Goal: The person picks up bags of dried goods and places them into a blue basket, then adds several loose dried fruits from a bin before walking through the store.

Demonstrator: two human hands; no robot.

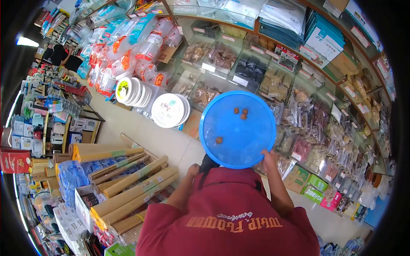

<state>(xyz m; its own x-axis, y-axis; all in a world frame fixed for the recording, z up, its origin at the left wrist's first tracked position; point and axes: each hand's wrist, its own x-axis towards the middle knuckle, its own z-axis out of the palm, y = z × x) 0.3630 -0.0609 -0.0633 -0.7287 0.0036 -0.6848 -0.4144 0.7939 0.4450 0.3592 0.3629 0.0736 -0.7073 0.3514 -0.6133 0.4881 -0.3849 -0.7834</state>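
Right hand (269, 161) — fingers partly hidden by blue basket (245, 143); maroon shirt (230, 205) — cut off at bottom edge.

Single head-worn view, facing forward and down (a round, fisheye look), shirt (230, 205) close, shelves (256, 26) farther off

Round blue basket (235, 128) with four small brown balls (219, 140) inside.

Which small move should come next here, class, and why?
Probably bring the left hand to the blue basket to steady it: only the right hand grips it, at one edge, and the brown balls inside look loose.
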